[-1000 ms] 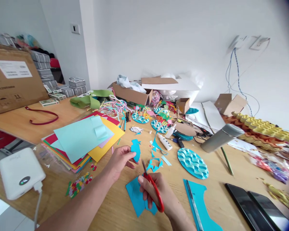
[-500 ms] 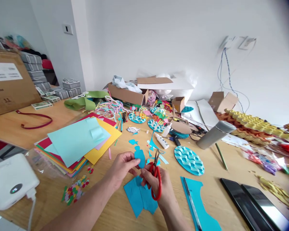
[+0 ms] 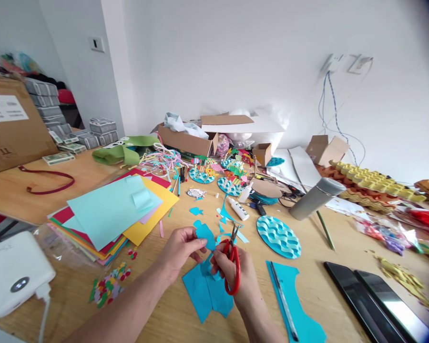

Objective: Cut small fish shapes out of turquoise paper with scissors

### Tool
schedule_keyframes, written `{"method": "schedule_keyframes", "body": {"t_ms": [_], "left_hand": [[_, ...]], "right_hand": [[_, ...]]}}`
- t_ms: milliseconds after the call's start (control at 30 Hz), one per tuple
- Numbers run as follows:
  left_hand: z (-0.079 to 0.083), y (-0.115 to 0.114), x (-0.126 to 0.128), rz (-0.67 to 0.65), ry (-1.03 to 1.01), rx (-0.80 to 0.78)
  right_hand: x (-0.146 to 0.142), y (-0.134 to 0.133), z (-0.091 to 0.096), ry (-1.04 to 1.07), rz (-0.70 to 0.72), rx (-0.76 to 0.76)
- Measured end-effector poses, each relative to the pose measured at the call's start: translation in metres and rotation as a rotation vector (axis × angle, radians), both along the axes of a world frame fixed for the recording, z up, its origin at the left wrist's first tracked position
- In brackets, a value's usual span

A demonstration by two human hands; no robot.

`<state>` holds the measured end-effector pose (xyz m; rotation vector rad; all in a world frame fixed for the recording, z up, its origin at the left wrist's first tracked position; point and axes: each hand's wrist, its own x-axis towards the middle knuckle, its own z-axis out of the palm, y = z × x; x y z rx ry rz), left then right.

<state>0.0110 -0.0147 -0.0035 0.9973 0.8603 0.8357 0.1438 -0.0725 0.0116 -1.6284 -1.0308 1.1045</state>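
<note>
Between the fingers of my left hand (image 3: 180,250) is a small blue paper cutout (image 3: 204,233), roughly fish-shaped. My right hand (image 3: 236,269) is closed around red-handled scissors (image 3: 233,257), their blades pointing up and away from me beside the cutout. Below both hands, folded blue paper (image 3: 202,290) lies on the table. A second small blue fish cutout (image 3: 196,210) rests beyond my left hand. Blue paper scraps (image 3: 224,209) are strewn past the scissors. To the right lies a larger blue sheet (image 3: 296,295) with a pen (image 3: 284,302) on it.
Stacked coloured paper (image 3: 110,209) and a white power bank (image 3: 16,274) lie left. Beyond my hands are a glue bottle (image 3: 239,208) and a wave-patterned oval (image 3: 279,237). A grey tumbler (image 3: 317,197) and two dark phones (image 3: 357,300) are on the right.
The blue cutout has turned in my left hand, its narrow end now tilting left. The scissors stay in my right hand, and the view has shifted slightly.
</note>
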Motion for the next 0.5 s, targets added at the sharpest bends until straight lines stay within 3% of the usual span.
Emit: {"method": "schedule_keyframes", "body": {"t_ms": [333, 500], "left_hand": [[-0.001, 0.006, -0.003, 0.068, -0.034, -0.049], [0.0, 0.014, -0.007, 0.149, -0.035, -0.103]], "right_hand": [[0.015, 0.003, -0.005, -0.063, -0.06, 0.061], [0.04, 0.01, -0.02, -0.377, -0.143, 0.038]]}}
